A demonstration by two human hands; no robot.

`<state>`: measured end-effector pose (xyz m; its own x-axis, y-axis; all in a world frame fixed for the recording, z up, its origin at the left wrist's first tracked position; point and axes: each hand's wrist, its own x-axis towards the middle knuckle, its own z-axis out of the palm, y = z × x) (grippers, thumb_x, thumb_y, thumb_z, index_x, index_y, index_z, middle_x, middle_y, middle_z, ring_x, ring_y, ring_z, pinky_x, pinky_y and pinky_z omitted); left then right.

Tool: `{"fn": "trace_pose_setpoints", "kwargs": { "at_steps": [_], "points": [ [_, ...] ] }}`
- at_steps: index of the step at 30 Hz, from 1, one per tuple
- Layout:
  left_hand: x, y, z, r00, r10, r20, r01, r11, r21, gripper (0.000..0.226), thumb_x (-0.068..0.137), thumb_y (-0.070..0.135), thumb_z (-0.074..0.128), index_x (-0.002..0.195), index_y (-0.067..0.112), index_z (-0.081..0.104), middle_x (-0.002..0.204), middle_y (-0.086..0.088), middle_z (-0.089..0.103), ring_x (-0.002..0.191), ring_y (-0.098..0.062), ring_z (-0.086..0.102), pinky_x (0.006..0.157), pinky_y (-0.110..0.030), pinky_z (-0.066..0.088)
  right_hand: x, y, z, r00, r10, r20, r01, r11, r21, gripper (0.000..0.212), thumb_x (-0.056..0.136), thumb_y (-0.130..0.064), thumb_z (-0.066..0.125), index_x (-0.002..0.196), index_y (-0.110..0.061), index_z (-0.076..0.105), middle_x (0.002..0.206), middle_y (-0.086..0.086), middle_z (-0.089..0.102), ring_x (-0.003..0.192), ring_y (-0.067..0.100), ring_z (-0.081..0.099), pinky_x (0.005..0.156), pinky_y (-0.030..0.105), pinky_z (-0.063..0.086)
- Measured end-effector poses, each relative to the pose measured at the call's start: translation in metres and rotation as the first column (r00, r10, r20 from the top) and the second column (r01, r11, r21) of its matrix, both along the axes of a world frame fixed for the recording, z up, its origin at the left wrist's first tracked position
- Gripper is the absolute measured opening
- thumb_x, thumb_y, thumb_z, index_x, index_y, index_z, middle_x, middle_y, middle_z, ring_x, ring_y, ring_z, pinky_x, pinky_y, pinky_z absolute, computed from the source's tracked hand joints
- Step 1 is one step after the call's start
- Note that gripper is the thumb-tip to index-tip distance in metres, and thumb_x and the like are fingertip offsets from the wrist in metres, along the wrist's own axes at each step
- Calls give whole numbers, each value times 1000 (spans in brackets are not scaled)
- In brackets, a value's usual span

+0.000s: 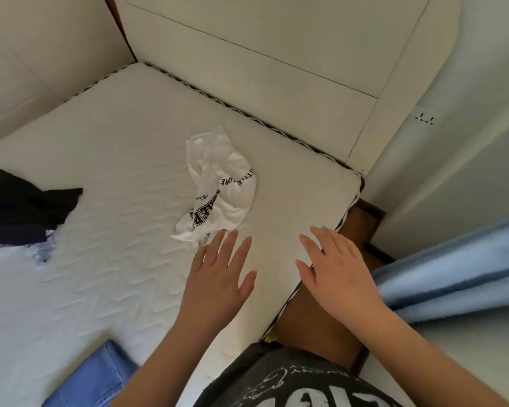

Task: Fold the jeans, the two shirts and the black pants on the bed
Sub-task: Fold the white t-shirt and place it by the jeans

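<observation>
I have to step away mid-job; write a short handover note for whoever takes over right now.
Left hand: open, empty, fingertips near the white shirt.
Right hand: open, empty, over the mattress corner.
White shirt lies crumpled mid-mattress; black garment bunched at far left; jeans at the near edge, partly out of view. Second shirt not clearly identifiable.
Done: nothing visibly folded.
Left: fold everything, likely the white shirt first.

Bare forearms without sleeves, dark grey T-shirt (291,380) with white cartoon print and lettering, bottom centre of the frame
</observation>
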<state>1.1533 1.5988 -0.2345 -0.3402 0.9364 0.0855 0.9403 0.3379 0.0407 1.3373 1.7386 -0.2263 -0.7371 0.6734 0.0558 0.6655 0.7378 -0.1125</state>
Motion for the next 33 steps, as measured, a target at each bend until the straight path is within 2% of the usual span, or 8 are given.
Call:
{"fn": "trace_pose_setpoints", "kwargs": {
  "at_steps": [3,5,15,24,29,33],
  "points": [
    [-17,15,-5,998,67,11,-67,997,44,59,94,49,38,145,20,47,145,-8,51,135,-31,46,108,-45,35,-21,27,6,995,94,-43,-93,995,35,51,95,-41,36,128,-13,62,131,11,60,120,30,58,99,44,47],
    [-25,23,-5,996,90,26,-91,993,69,59,93,47,40,145,19,48,142,-9,53,131,-32,50,105,-46,39,-33,40,8,991,120,-59,-118,992,37,49,95,-39,36,129,-13,62,131,10,60,119,28,59,98,43,48],
    [-64,74,-6,974,223,38,-226,970,88,55,93,46,41,139,19,54,132,-7,60,120,-30,57,95,-46,48,-101,120,-6,958,286,-21,-286,958,-32,51,96,-42,35,129,-12,60,130,10,60,119,27,58,95,43,50],
    [-81,150,-37,880,468,84,-468,883,-19,53,92,44,42,135,18,57,123,-2,63,112,-25,60,89,-43,51,-170,229,-33,854,520,-37,-521,849,-84,48,92,-39,39,122,-12,64,124,8,62,113,28,60,90,43,50],
    [-99,196,-67,812,567,139,-560,824,-84,51,87,39,44,131,18,60,119,-3,64,107,-25,63,85,-43,53,-212,289,-59,783,622,32,-614,779,-126,51,86,-39,39,120,-12,65,117,8,65,103,29,64,83,43,53],
    [-124,220,-91,749,640,172,-618,768,-165,51,84,36,43,126,17,64,115,-4,66,106,-25,63,84,-41,53,-256,304,-88,713,694,99,-676,718,-165,52,83,-38,39,118,-11,66,110,8,66,92,30,66,75,41,53]
  ]
}}
